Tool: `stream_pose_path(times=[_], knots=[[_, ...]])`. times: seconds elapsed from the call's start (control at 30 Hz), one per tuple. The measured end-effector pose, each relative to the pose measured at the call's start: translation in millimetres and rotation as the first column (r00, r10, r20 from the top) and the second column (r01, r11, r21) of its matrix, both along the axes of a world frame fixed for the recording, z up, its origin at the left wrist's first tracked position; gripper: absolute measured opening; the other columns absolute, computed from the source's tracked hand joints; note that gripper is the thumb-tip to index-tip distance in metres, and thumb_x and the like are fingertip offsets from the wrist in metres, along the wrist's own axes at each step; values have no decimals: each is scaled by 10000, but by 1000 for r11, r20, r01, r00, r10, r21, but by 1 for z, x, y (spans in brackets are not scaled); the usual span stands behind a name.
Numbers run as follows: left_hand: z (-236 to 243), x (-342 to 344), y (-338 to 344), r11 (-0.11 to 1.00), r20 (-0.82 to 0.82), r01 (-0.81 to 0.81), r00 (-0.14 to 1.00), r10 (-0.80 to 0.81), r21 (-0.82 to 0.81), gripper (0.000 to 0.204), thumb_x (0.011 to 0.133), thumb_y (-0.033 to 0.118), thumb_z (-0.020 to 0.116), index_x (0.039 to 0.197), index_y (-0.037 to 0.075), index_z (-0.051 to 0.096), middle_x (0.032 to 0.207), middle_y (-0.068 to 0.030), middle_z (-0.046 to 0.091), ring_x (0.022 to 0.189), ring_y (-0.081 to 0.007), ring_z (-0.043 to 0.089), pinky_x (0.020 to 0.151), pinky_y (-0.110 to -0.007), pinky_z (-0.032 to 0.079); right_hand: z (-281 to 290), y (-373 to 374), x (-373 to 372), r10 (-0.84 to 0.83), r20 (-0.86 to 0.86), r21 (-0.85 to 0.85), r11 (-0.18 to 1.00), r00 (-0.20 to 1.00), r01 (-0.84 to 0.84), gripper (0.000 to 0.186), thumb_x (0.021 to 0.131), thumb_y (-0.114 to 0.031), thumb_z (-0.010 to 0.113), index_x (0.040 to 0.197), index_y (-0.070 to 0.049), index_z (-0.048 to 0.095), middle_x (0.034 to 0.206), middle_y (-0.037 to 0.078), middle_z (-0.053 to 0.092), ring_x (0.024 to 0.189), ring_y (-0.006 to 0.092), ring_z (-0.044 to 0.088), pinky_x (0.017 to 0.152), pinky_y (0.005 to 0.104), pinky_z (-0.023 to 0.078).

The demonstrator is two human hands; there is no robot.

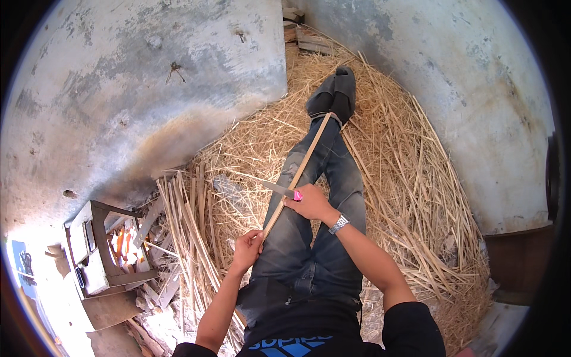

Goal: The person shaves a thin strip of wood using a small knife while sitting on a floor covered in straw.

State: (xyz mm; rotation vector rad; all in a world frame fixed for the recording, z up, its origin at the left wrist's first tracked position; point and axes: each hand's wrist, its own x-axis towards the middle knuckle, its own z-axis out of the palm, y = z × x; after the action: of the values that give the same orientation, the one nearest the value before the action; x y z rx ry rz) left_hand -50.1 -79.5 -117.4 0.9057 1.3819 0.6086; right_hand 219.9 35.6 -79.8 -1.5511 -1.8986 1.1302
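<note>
The person's right hand [311, 203] has its grip closed around the pink handle of a knife with a flat grey blade [277, 188]; the blade lies across a long, narrow, pale wooden strip [310, 153]. The left hand [247, 249] pinches the strip's near end between thumb and fingers. The strip slants along the outstretched legs in dark, dusty jeans [344, 184], its far end by the ankles, just short of the dark grey shoes [341, 95]. A silver metal wristwatch [339, 223] circles the right wrist. Beneath spreads a straw-covered floor [404, 178]. Toward its left edge lie a bundle of thin pale sticks [189, 223] and a box-shaped wooden frame [129, 278]; a patchy grey wall [202, 59] borders its far left side.
</note>
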Motion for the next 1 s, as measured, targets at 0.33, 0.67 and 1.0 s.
stream_pose_path(times=[0.33, 0.67, 1.0], knots=[[-8, -11, -4, 997, -40, -32, 999, 35, 67, 302, 1101, 277, 648, 1227, 11, 715, 647, 23, 600, 515, -45, 496, 485, -232, 370, 29, -23, 96, -434, -246, 82, 882, 867, 464, 314, 854, -284, 871, 811, -9, 726, 734, 51, 708, 683, 143, 627, 666, 332, 511], [-2, -17, -16, 881, -454, 122, 884, 113, 457, 222, 1029, 218, 714, 1172, 64, 783, 813, -207, 754, 732, -321, 770, 677, -400, 580, 9, 9, 202, -616, 137, 326, 768, 776, 552, 495, 1111, -440, 531, 899, -15, 671, 720, 185, 629, 651, 338, 592, 634, 475, 441], [4, -54, -19, 803, -581, 280, 808, 99, 526, 196, 1022, 153, 706, 1157, 32, 782, 840, -187, 756, 703, -326, 750, 644, -394, 572, -27, 92, 120, -594, 111, 386, 765, 797, 516, 517, 1097, -443, 537, 850, -4, 652, 761, 271, 671, 741, 501, 659, 670, 572, 495]])
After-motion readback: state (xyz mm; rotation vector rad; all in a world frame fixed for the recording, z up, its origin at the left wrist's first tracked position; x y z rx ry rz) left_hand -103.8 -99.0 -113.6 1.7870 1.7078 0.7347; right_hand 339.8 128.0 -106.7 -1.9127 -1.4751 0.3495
